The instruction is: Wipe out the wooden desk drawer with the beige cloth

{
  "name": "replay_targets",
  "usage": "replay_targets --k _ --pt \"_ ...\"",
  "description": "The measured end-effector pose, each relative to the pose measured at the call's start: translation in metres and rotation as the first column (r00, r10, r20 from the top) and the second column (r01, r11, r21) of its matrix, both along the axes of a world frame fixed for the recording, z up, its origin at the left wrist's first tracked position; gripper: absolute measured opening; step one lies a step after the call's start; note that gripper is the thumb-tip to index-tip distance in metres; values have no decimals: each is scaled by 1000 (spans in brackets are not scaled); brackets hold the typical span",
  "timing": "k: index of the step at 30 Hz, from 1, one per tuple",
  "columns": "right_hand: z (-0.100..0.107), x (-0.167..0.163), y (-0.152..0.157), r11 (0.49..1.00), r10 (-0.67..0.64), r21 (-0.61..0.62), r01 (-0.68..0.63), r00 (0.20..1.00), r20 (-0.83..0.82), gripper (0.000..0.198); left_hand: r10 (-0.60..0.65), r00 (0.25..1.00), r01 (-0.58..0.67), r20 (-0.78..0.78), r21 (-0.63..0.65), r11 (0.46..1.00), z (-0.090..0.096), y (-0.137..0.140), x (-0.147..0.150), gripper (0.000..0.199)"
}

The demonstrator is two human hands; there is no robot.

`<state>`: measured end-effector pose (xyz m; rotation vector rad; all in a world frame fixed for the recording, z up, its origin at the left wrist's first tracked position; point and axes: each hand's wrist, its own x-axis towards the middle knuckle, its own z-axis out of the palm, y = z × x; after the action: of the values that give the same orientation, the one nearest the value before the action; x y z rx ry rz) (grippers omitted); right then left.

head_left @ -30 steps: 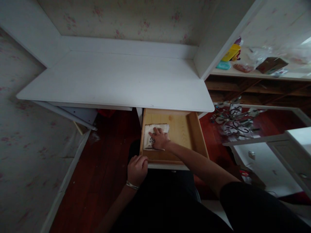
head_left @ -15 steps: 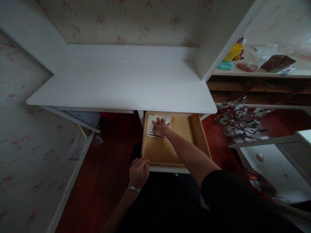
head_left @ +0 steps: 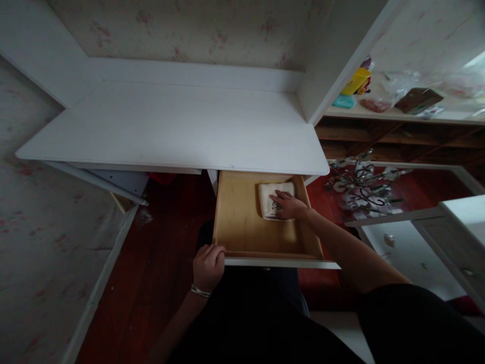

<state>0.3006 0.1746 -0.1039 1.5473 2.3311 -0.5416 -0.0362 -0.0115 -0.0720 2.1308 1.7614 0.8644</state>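
A folded white cloth point(head_left: 273, 199) with a dark printed mark lay flat in the far right corner of the open wooden drawer point(head_left: 242, 222), close against its right wall and just below the front edge of the white desk point(head_left: 170, 131). The right hand point(head_left: 290, 206) rested palm down on the cloth, its fingers spread apart and pressing on the fabric rather than gripping it. The left hand point(head_left: 208, 266), with a bracelet at the wrist, was at the drawer's near left corner, fingers curled together over the front edge. The rest of the drawer floor showed bare wood. To the right, a shelf point(head_left: 397, 115) carried a yellow item, a teal one and a brown box, well apart from the hands.
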Motion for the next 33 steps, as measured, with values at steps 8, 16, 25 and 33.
replay_targets --k 8,16,25,33 --pt "12 3 -90 999 33 -20 -34 997 -65 78 -5 1000 5 4 -7 1000 2 -1 0 24" --pt "24 -24 -105 998 32 -49 -34 998 -45 75 -9 1000 9 18 2 1000 2 -2 0 23" --pt "18 -139 -93 986 168 3 -168 982 -92 80 10 1000 -9 13 -44 999 1 -5 -1 24" --pt "11 -185 -48 997 74 -4 -75 996 -38 75 24 1000 -25 -15 -49 999 2 -4 -2 23"
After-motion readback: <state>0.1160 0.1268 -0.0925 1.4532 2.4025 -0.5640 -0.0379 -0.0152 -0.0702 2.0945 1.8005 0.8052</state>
